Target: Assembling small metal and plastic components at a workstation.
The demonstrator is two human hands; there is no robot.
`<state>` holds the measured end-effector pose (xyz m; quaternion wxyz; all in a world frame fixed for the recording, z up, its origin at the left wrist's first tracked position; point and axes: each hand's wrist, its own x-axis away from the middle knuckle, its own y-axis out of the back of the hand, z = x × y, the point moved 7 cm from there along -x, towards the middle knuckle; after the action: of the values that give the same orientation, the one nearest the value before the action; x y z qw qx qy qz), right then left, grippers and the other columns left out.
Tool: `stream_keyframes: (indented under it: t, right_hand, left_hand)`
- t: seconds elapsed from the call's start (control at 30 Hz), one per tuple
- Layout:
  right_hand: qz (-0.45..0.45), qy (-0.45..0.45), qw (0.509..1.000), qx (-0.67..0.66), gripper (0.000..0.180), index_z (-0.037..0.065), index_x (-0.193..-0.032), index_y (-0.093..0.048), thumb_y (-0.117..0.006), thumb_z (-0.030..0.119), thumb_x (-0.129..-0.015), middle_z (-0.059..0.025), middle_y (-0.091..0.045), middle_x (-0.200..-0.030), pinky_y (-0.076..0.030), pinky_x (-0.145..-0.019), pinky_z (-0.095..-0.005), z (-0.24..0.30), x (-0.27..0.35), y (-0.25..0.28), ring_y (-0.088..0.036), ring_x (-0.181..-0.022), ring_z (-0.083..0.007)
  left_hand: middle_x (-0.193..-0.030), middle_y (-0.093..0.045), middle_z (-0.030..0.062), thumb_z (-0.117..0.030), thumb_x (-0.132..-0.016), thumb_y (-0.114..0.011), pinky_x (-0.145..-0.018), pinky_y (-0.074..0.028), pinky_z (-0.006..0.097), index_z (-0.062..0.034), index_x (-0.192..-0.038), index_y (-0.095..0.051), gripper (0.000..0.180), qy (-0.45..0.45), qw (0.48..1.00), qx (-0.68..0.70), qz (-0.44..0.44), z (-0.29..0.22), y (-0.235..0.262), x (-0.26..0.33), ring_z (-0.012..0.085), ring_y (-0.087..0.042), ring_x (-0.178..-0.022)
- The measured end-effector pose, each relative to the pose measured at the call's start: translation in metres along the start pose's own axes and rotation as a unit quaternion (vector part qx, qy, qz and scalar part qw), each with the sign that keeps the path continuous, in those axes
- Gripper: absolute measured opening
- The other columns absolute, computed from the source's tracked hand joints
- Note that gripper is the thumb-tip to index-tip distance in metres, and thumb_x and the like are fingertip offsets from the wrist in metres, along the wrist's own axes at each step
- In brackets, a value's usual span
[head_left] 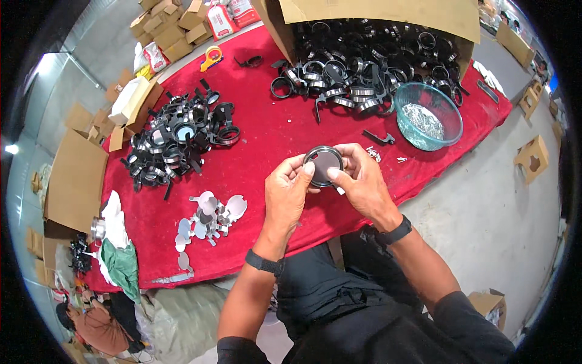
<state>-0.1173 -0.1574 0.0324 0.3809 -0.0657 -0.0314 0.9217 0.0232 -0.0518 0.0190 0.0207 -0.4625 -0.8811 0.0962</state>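
Note:
Both hands hold one round black ring with a grey disc in it (323, 165) above the red table (267, 145). My left hand (287, 193) grips its left rim, thumb on the edge. My right hand (357, 179) grips the right rim, thumb pressing on the disc's face. Just left of my hands lie several loose grey discs with tabs (209, 218). A black clip piece (379, 138) and a few small screws (373, 153) lie right beyond my right hand.
A heap of black ring assemblies (179, 139) lies at the left. A tipped cardboard box (370, 18) spills more rings (345, 79) at the back. A clear teal bowl of small metal parts (428, 115) stands at the right. Cardboard pieces (76, 176) hang over the left edge.

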Motion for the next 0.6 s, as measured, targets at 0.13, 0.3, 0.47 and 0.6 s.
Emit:
stream_keyframes:
  t: [0.13,0.3,0.47,0.6]
  right_hand:
    - [0.020,0.012,0.999,-0.030,0.041,-0.002,-0.139,-0.056,-0.072,0.001,-0.102,-0.0095,-0.075,-0.115,-0.060,-0.086,-0.0292,0.001,0.002,0.003,-0.073,-0.100,-0.0135]
    - [0.041,-0.037,0.998,-0.028,0.041,-0.002,-0.139,-0.056,-0.072,0.005,-0.102,-0.0087,-0.076,-0.113,-0.060,-0.078,-0.0277,-0.003,0.004,0.005,-0.073,-0.095,-0.0129]
    - [0.013,-0.037,0.999,-0.012,0.045,-0.009,-0.138,-0.062,-0.076,0.008,-0.099,-0.0137,-0.079,-0.115,-0.061,-0.078,-0.0288,-0.007,-0.009,0.010,-0.075,-0.100,-0.0147]
    - [0.012,-0.131,0.991,-0.029,0.049,-0.011,-0.140,-0.060,-0.076,0.007,-0.097,-0.0175,-0.080,-0.110,-0.066,-0.061,-0.0366,-0.007,-0.046,-0.002,-0.079,-0.083,-0.0217]
  left_hand:
    - [-0.110,-0.079,0.0103,-0.021,-0.110,-0.073,-0.077,-0.067,0.030,0.0049,-0.130,-0.069,0.033,0.021,0.995,0.088,0.029,0.000,-0.007,-0.001,0.0132,-0.076,-0.092]
    - [-0.105,-0.079,0.0092,-0.017,-0.110,-0.071,-0.079,-0.064,0.028,0.0040,-0.125,-0.071,0.026,-0.006,0.999,-0.027,0.026,-0.005,-0.009,0.002,0.0108,-0.074,-0.091]
    - [-0.105,-0.079,0.0101,-0.016,-0.109,-0.072,-0.084,-0.063,0.031,0.0064,-0.133,-0.069,0.034,-0.021,0.995,-0.098,-0.020,-0.010,-0.005,-0.004,0.0147,-0.076,-0.093]
    - [-0.143,-0.070,0.0275,-0.017,-0.099,-0.078,-0.113,-0.054,0.044,0.0077,-0.145,-0.065,0.054,-0.189,0.912,-0.361,-0.043,-0.044,0.005,-0.011,0.0365,-0.070,-0.132]
